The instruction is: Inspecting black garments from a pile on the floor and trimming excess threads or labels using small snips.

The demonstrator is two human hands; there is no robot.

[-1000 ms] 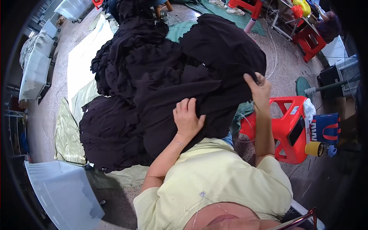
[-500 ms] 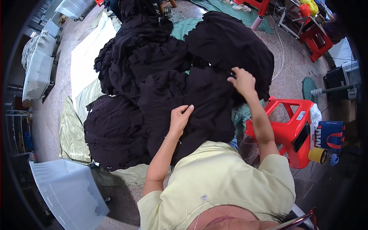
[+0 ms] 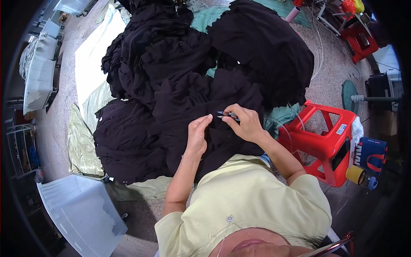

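Observation:
Black cloth (image 3: 184, 98) lies in folds over my lap and runs into the heap in front of me. At its middle, my left hand (image 3: 197, 135) is closed, thumb against forefinger, pinching a bit of this cloth. Close on the right, my right hand (image 3: 246, 125) grips a small pair of thread snips (image 3: 220, 117). The two pointed blades stick out toward my left fingertips, slightly apart from each other. Most of the snips' body is hidden inside my right fingers.
More black cloth is piled at the far right (image 3: 265, 47) and left (image 3: 124, 141). A red stool (image 3: 321, 124) stands on my right, bearing a phone (image 3: 341, 153), beside a yellow cup (image 3: 354, 174) and blue bag (image 3: 368, 150). A translucent bin (image 3: 81, 214) stands near left.
My right hand has come down and left from the cloth's far right edge to beside my left hand, and the snips' blades now show. My left hand has stayed nearly in place.

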